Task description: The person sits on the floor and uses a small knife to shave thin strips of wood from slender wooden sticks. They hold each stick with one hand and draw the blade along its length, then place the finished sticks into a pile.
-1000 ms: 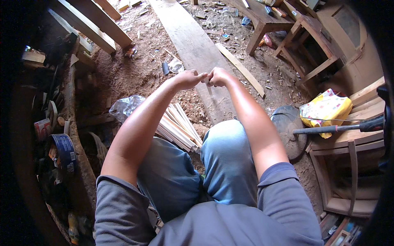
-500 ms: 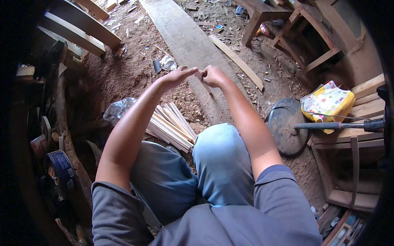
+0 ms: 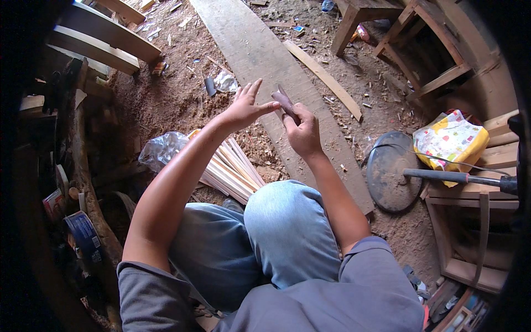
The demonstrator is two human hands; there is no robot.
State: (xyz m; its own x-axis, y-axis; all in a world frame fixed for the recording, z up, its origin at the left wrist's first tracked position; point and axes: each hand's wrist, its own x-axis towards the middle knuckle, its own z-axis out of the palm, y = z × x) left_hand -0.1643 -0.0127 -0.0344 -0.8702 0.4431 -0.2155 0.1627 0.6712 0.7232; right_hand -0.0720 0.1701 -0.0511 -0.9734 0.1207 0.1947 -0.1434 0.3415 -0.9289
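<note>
My right hand (image 3: 301, 128) is closed round a folded, dark reddish-brown piece of sandpaper (image 3: 284, 101), whose upper end sticks out past the fingers. My left hand (image 3: 246, 107) is spread, fingers pointing up and away, and its thumb tip touches or nearly touches the sandpaper's left edge. Both hands are raised above a long wide plank (image 3: 257, 50) lying on the ground. Between my left forearm and my knees, a bundle of thin wooden strips (image 3: 232, 166) lies on the floor, partly hidden by my arm and leg.
A narrow board (image 3: 326, 83) lies right of the plank. Farther right are a dusty round black disc (image 3: 394, 171), a yellow-and-white patterned bag (image 3: 451, 141) and wooden frames (image 3: 428, 47). Clear plastic (image 3: 161, 150) lies left of the strips. Thick boards (image 3: 105, 33) jut in at far left.
My left hand has gone from fingers held together at the piece to spread fingers. The right hand has moved slightly right and nearer me, turning so the sandpaper points up and away.
</note>
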